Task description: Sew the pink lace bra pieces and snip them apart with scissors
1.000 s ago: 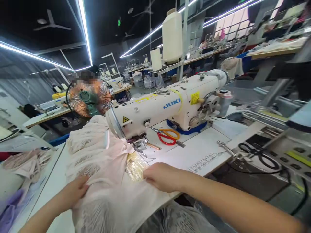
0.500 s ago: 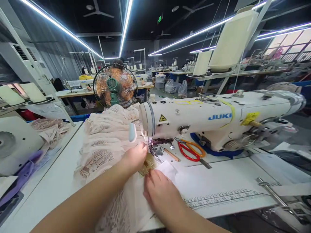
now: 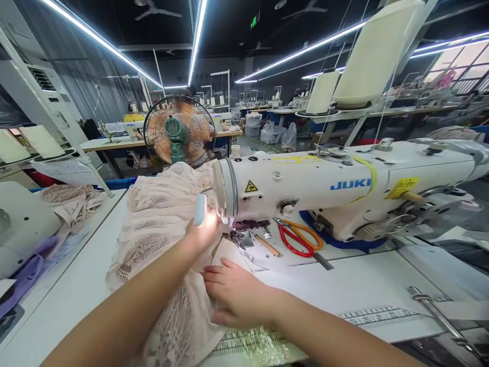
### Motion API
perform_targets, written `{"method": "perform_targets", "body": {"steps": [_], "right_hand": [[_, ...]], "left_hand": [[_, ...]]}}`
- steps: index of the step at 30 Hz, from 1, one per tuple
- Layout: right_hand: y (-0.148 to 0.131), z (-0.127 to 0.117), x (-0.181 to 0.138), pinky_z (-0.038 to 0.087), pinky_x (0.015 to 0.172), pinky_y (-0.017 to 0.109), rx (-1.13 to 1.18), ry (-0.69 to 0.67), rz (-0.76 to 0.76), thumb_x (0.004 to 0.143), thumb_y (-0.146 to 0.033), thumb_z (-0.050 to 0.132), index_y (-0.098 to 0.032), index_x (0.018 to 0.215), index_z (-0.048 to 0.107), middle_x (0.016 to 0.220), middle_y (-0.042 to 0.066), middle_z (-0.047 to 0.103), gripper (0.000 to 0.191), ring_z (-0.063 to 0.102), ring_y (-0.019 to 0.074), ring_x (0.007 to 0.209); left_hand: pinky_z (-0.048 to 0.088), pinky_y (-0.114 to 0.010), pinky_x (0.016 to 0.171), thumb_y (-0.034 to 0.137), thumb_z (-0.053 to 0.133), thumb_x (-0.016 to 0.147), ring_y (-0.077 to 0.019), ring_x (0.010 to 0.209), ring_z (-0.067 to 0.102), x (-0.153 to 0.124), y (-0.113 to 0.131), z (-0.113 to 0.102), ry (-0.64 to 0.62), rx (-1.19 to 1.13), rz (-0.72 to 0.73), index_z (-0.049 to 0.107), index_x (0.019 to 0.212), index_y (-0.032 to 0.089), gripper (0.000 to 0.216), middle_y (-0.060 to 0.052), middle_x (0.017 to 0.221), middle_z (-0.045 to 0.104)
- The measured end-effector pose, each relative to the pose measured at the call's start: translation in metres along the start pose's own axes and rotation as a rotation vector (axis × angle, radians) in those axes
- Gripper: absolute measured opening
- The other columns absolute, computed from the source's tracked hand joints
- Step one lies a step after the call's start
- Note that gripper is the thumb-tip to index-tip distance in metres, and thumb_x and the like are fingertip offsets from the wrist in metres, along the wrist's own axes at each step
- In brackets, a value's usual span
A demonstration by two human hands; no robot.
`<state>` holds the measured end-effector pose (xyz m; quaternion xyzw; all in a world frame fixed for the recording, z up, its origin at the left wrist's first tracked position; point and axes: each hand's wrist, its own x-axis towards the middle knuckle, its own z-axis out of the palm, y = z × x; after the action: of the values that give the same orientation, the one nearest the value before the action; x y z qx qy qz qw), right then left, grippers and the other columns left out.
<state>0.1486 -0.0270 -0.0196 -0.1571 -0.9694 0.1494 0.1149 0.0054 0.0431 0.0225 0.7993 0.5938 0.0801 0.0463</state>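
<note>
My left hand is closed beside the needle area of the sewing machine, on pale pink lace fabric; its fingertips are partly hidden by a light blue lever-like part and the machine head. Palm down, my right hand lies on the fabric in front of the presser foot, its fingers stretched out. A pale flat piece sits between the hands and the foot. Below my right wrist, a shiny, yellowish see-through piece lies over the table's front edge.
Red-handled scissors with an orange handle lie right of the needle, near a small wooden-handled tool. Thread cones stand above the machine. Behind the fabric is a large fan. A printed ruler runs along the table.
My left hand has moved back and left, behind the light blue part. My right hand has shifted slightly and flattened. The yellowish piece now shows at the front edge instead of near the needle.
</note>
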Motion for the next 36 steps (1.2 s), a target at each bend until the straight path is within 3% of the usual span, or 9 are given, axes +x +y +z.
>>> {"method": "perform_targets", "body": {"steps": [3, 5, 7, 12, 20, 25, 31, 36], "right_hand": [[0.004, 0.004, 0.001, 0.027, 0.106, 0.042, -0.045, 0.037, 0.011, 0.078, -0.043, 0.062, -0.013, 0.115, 0.059, 0.119, 0.011, 0.063, 0.048, 0.047, 0.0263, 0.119], [0.002, 0.008, 0.001, 0.034, 0.100, 0.041, -0.092, 0.023, 0.056, 0.078, -0.043, 0.062, -0.013, 0.106, 0.064, 0.104, 0.012, 0.068, 0.041, 0.054, 0.0281, 0.108], [-0.002, 0.011, -0.001, 0.038, 0.097, 0.039, -0.104, 0.025, 0.089, 0.079, -0.042, 0.062, -0.013, 0.102, 0.065, 0.099, 0.011, 0.069, 0.038, 0.057, 0.0274, 0.102], [-0.007, 0.009, -0.025, 0.040, 0.098, 0.035, -0.052, 0.163, 0.136, 0.080, -0.028, 0.059, -0.013, 0.107, 0.061, 0.105, 0.008, 0.065, 0.031, 0.055, 0.0231, 0.103], [0.012, 0.020, -0.066, 0.046, 0.092, 0.047, -0.299, 0.495, 0.207, 0.087, -0.021, 0.045, -0.012, 0.111, 0.059, 0.117, 0.015, 0.063, 0.029, 0.055, 0.0279, 0.111], [0.011, 0.025, -0.065, 0.047, 0.092, 0.047, -0.302, 0.539, 0.223, 0.087, -0.022, 0.045, -0.014, 0.109, 0.060, 0.114, 0.012, 0.065, 0.027, 0.058, 0.0263, 0.106], [0.010, 0.019, -0.066, 0.049, 0.093, 0.042, -0.261, 0.471, 0.216, 0.087, -0.021, 0.046, -0.015, 0.109, 0.061, 0.113, 0.011, 0.066, 0.027, 0.060, 0.0240, 0.104], [0.012, 0.024, -0.065, 0.049, 0.093, 0.045, -0.284, 0.524, 0.246, 0.087, -0.021, 0.046, -0.014, 0.109, 0.061, 0.115, 0.012, 0.065, 0.027, 0.059, 0.0259, 0.106]], "left_hand": [[0.047, -0.036, 0.089, 0.021, 0.037, 0.090, -0.0231, 0.097, 0.060, -0.036, 0.008, 0.003, -0.068, 0.026, 0.178, 0.063, 0.093, 0.014, 0.027, -0.011, 0.099, 0.065], [0.043, -0.035, 0.098, 0.024, 0.040, 0.090, -0.0225, 0.109, 0.056, -0.054, 0.007, 0.012, -0.091, -0.002, 0.364, 0.063, 0.102, 0.014, 0.027, -0.011, 0.112, 0.064], [0.038, -0.036, 0.104, 0.026, 0.039, 0.092, -0.0227, 0.122, 0.048, -0.064, 0.003, 0.021, -0.057, -0.033, 0.458, 0.057, 0.117, 0.011, 0.034, -0.013, 0.128, 0.055], [0.037, -0.039, 0.105, 0.032, 0.039, 0.093, -0.0248, 0.124, 0.046, -0.062, -0.009, 0.035, -0.013, -0.040, 0.463, 0.053, 0.124, 0.008, 0.042, -0.016, 0.134, 0.050], [0.039, -0.042, 0.103, 0.036, 0.041, 0.092, -0.0284, 0.124, 0.046, -0.048, -0.011, 0.038, -0.029, -0.008, 0.481, 0.049, 0.126, 0.006, 0.046, -0.018, 0.133, 0.050], [0.043, -0.041, 0.099, 0.036, 0.043, 0.091, -0.0287, 0.118, 0.050, -0.047, -0.009, 0.036, -0.016, 0.022, 0.470, 0.052, 0.123, 0.006, 0.045, -0.018, 0.129, 0.053], [0.042, -0.043, 0.099, 0.038, 0.046, 0.089, -0.0304, 0.120, 0.048, -0.048, -0.008, 0.038, -0.033, 0.083, 0.441, 0.049, 0.126, 0.006, 0.049, -0.019, 0.134, 0.049], [0.041, -0.045, 0.099, 0.037, 0.046, 0.090, -0.0315, 0.120, 0.048, -0.041, -0.010, 0.039, -0.019, 0.087, 0.461, 0.048, 0.127, 0.006, 0.049, -0.020, 0.133, 0.049]]}}
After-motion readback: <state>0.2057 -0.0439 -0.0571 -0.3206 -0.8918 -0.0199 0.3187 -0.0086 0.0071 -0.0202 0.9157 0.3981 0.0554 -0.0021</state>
